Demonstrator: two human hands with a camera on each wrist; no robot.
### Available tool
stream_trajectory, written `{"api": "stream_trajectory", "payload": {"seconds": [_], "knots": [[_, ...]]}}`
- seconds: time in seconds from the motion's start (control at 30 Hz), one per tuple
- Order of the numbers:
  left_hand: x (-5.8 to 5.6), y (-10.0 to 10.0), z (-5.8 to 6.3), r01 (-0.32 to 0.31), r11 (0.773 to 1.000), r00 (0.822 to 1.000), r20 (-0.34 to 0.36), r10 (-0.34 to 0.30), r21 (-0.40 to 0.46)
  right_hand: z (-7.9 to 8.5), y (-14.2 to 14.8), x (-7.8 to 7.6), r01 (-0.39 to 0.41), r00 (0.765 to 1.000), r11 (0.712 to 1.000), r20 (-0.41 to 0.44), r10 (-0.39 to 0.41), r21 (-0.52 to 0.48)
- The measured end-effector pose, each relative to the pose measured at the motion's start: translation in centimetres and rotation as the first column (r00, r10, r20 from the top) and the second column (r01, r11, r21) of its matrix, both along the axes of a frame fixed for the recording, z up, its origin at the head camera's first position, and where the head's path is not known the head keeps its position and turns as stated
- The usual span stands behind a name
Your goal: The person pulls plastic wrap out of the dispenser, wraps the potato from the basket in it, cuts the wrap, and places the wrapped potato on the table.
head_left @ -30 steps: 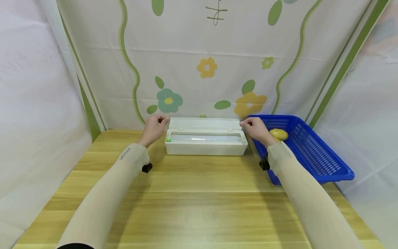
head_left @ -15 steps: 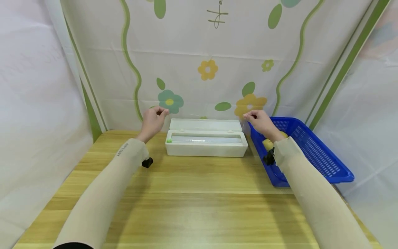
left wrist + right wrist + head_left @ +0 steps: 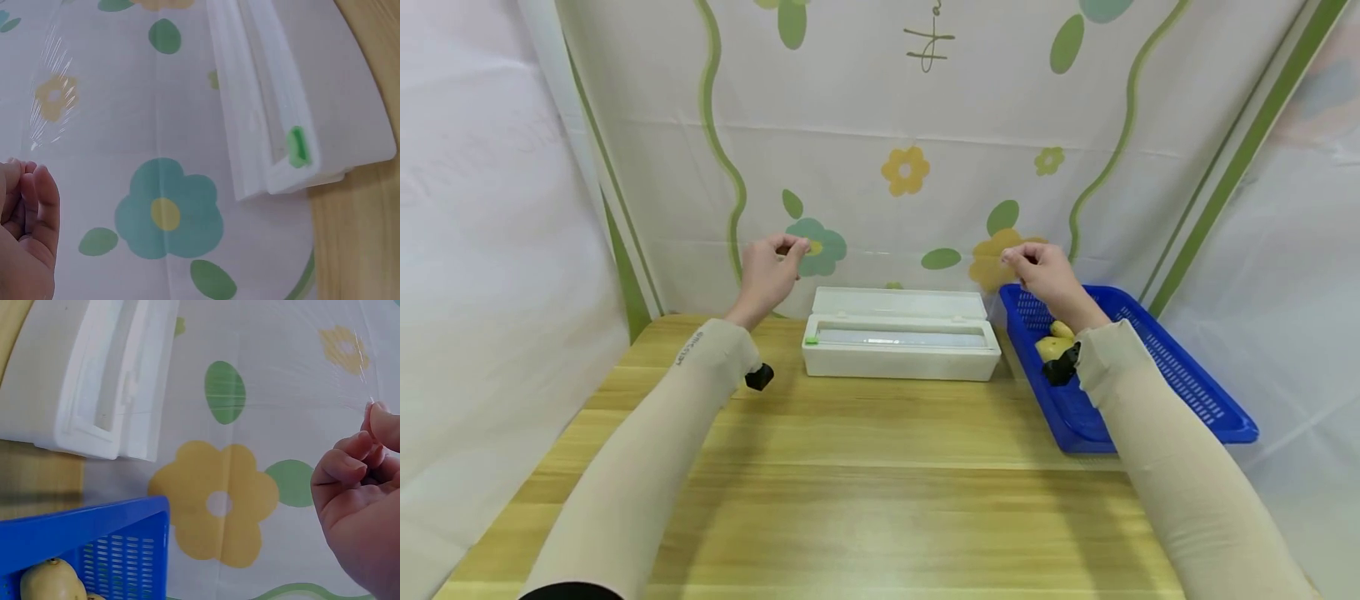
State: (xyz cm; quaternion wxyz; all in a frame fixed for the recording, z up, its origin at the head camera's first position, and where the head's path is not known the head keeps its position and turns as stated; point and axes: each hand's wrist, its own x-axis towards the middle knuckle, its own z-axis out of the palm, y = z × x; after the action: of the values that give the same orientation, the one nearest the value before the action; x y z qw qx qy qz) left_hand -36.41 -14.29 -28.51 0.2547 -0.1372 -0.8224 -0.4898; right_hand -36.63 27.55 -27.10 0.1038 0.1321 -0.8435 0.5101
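Clear cling film (image 3: 53, 100) stretches between my two raised hands, showing mostly as shiny creases near the fingertips. My left hand (image 3: 772, 271) pinches one corner between thumb and fingers, up and to the left of a white cling film dispenser (image 3: 901, 364). The opposite corner is pinched by my right hand (image 3: 1051, 279), above the near-left part of a blue basket. The dispenser's lid (image 3: 901, 302) stands tipped back, and a film roll (image 3: 898, 337) shows in the slot. A green slide cutter (image 3: 299, 147) sits at the dispenser's left end.
The blue plastic basket (image 3: 1232, 429) stands at the table's right side, holding yellowish potatoes (image 3: 1054, 348). Behind the wooden table (image 3: 880, 500) hangs a white cloth (image 3: 850, 92) with flower prints, and more cloth hangs at both sides.
Both hands have risen from beside the dispenser's lid, drawing film up with them. The right hand has also shifted rightward. The dispenser stays in place.
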Motion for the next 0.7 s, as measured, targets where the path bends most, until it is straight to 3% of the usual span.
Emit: {"api": "stream_trajectory", "payload": {"seconds": [0.37,0.7], "knots": [[0.2,0.1,2.3,-0.004,0.999,0.997,-0.081,0.007,0.034,2.4,0.0,0.6,-0.028,0.997,0.997,-0.075,0.023,-0.068],[0.7,0.1,3.9,-0.037,0.999,0.994,-0.103,0.040,0.030,4.3,0.0,1.4,-0.062,0.993,0.993,-0.110,0.050,-0.103]]}}
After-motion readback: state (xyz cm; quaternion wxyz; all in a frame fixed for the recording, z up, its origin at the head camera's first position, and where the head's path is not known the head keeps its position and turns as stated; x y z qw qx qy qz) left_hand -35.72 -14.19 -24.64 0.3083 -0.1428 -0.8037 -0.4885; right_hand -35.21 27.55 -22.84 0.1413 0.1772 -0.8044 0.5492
